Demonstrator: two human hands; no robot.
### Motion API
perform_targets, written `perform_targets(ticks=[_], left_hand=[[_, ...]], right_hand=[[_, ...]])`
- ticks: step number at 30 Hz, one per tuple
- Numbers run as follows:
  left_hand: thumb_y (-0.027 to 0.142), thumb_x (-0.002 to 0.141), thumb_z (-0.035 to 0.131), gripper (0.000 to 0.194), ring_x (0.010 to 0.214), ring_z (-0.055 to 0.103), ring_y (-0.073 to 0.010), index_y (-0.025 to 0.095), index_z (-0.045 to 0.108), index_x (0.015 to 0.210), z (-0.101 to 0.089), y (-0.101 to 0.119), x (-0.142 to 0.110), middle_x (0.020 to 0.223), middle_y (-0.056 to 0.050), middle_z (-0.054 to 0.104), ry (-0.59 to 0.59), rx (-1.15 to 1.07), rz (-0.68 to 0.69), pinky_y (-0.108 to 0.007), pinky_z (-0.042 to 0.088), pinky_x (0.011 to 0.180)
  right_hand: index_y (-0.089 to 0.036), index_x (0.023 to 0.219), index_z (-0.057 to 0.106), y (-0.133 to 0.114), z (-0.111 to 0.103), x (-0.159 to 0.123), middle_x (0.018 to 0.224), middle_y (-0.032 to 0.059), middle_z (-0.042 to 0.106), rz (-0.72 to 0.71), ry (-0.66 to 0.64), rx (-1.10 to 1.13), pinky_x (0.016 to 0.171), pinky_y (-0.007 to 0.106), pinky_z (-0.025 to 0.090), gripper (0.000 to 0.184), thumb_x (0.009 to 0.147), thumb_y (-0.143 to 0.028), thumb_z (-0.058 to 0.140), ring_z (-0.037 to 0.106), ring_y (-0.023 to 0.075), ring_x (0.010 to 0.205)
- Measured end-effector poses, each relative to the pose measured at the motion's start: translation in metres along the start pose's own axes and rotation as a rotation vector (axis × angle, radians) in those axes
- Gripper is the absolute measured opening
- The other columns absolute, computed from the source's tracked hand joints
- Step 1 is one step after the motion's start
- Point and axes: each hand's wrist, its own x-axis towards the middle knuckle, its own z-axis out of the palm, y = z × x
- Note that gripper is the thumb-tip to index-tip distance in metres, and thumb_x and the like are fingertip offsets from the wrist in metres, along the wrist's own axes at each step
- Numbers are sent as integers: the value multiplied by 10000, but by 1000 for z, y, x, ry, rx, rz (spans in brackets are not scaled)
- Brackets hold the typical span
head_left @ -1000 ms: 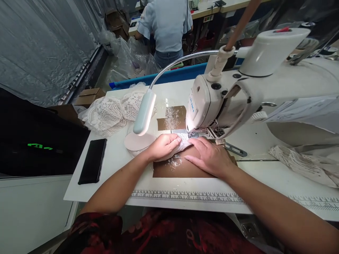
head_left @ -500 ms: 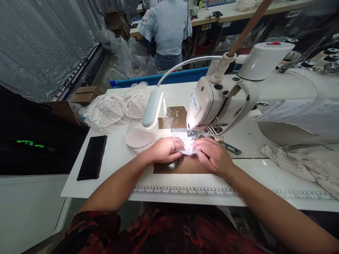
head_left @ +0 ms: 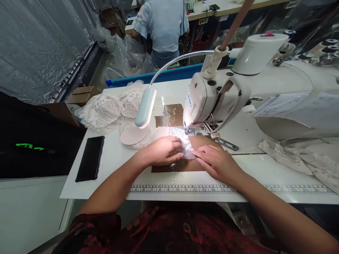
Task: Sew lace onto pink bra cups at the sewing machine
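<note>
Fingers [head_left: 175, 146] of both hands at the lace, presser foot just beyond!

Left hand [head_left: 163, 151] first: its fingers are bent, drawn close to one another, resting over the white lace piece [head_left: 187, 145]. Across from it, the right hand [head_left: 215, 162] comes in low, forefinger reaching the near right corner of the lace, thumb tucked just below. Pinched or only pressing? Can't tell for either hand; the grip isn't clear from up here.

And what a tight spot! The lace lies flat between the two hands on the brown sheet [head_left: 201, 141], its far edge at the presser foot [head_left: 187, 131] of the sewing machine [head_left: 201, 102]. From the fingers, that foot is straight away from the body, with the left hand looking slightly the nearer of the two. The lace seems to run slantwise, from back left towards the right fingertips, though the left hand covers its middle, so that long axis is a judgement.

Hard to make out: the needle, tiny beside the foot, and the left fingertips against bright white fabric. The lamp [head_left: 145, 107] throws glare across the sheet, and the co-worker [head_left: 165, 28] opposite is cut off by the top edge.
</note>
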Motion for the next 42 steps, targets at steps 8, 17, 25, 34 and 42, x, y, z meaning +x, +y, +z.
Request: perform_targets(ticks=[8,17,25,34,42], left_hand=[[317,926,407,373,933,565,-225,117,575,1193,27,-3,14,1300,-131,532,74,304,-15,-381,470,849],[263,898,381,444,930,521,-253,122,517,1296,22,-6,16,1400,-113,475,32,459,-72,-383,414,725],[148,855,408,469,977,500,-241,123,512,1312,25,-9,13,1400,-119,482,30,486,-33,-368,376,764],[166,874,420,442,1040,489,-242,130,516,1304,30,-24,17,1399,-85,493,126,460,-80,-388,392,863],[140,854,433,429,1110,486,-262,154,546,1268,30,-39,22,1339,-85,548,235,402,-136,-416,406,928]], right_hand=[[-186,1029,652,-12,1,3,860,69,642,15,-34,-119,668,305,346,263,869,-147,447,539,193,789],[-181,1057,646,-7,3,9,860,64,640,2,-51,-124,679,305,360,282,887,-153,423,525,194,773],[-161,1083,641,-6,-1,17,795,64,617,6,-60,-117,641,298,370,313,880,-134,404,532,195,762],[-176,1085,654,1,2,31,787,58,605,50,-71,-87,646,287,369,326,875,-151,406,528,174,719],[-230,1148,638,4,3,42,953,51,661,137,-61,-63,620,263,396,354,879,-178,415,590,173,804]])
